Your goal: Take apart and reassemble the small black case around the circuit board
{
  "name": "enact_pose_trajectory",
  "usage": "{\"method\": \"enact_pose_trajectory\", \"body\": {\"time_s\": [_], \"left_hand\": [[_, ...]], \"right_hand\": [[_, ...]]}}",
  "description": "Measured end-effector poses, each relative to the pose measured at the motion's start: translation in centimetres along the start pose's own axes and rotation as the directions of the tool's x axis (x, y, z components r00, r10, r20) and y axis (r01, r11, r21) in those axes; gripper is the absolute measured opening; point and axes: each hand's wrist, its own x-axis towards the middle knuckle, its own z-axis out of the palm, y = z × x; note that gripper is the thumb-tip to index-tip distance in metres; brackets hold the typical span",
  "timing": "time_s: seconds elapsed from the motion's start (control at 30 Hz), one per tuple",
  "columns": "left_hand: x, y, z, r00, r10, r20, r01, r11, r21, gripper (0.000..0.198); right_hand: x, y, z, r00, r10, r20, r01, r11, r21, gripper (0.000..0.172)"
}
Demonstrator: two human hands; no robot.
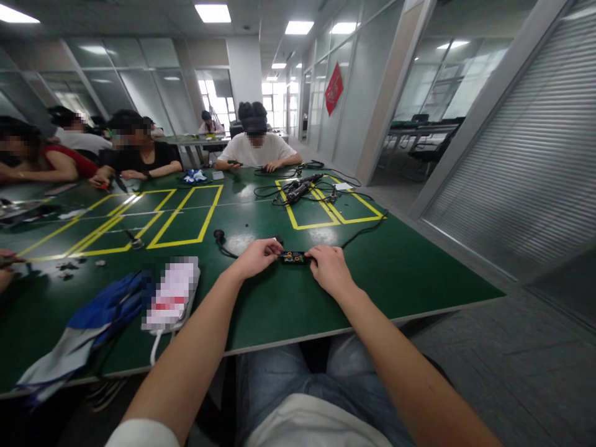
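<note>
A small black casing [293,257] with yellow and other coloured parts showing in its open top lies between my hands, near the table's front edge. My left hand [261,256] pinches its left end, where a black cable comes in. The right end is gripped by the closed fingers of my right hand [328,267]; the thumb and fingertips partly hide it. To the left of my left hand lies a black plug [218,235] on its cable. Another black cable [365,231] runs from behind my right hand toward the back right.
On the green table [419,267], a phone [173,292] with a white cable and blue-and-white gloves [102,310] lie left of my arm. Tangled black cables and tools [302,189] lie ahead on yellow tape outlines. A person in a white shirt [256,151] sits opposite; others sit left.
</note>
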Motion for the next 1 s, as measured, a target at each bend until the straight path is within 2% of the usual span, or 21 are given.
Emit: {"method": "enact_pose_trajectory", "body": {"time_s": [0.1,0.27,0.53,0.67,0.73,0.8,0.87,0.93,1.0], "left_hand": [[-0.1,-0.2,-0.1,1.000,-0.005,-0.001,0.005,1.000,0.009,0.027],[-0.2,-0.6,-0.2,0.997,0.081,0.021,-0.082,0.995,0.055,0.018],[0.2,-1.0,-0.2,0.994,0.100,0.041,-0.103,0.992,0.068,0.019],[0.1,-0.6,-0.2,0.997,0.072,0.032,-0.074,0.995,0.072,0.020],[0.0,-0.4,0.0,0.998,0.059,0.017,-0.060,0.996,0.071,0.022],[-0.1,-0.3,0.1,0.999,0.042,0.015,-0.043,0.996,0.083,0.023],[-0.1,-0.3,0.3,0.999,0.038,0.006,-0.038,0.995,0.089,0.023],[-0.1,-0.3,0.4,0.999,0.036,-0.002,-0.036,0.995,0.088,0.023],[0.0,-0.2,0.5,1.000,0.029,-0.012,-0.027,0.996,0.083,0.022]], "right_hand": [[0.0,-0.3,-0.2,1.000,-0.009,0.023,0.009,1.000,-0.026,0.032],[0.1,-0.6,-0.4,0.999,-0.012,0.042,0.014,0.999,-0.047,0.033],[0.1,-1.2,-1.0,0.997,0.021,0.081,-0.015,0.997,-0.071,0.036],[0.2,-1.2,-1.0,0.996,0.088,0.012,-0.088,0.996,0.004,0.027],[0.3,-1.5,-1.6,0.983,0.174,-0.058,-0.164,0.975,0.148,0.022],[-0.1,-2.5,-3.1,0.949,0.264,-0.171,-0.176,0.897,0.405,0.023],[-1.5,-4.5,-5.6,0.915,0.255,-0.312,0.015,0.752,0.659,0.027],[-4.1,-7.1,-8.7,0.909,0.219,-0.356,0.204,0.509,0.836,0.038],[-7.3,-10.0,-11.8,0.941,0.110,-0.320,0.278,0.287,0.917,0.051]]}}
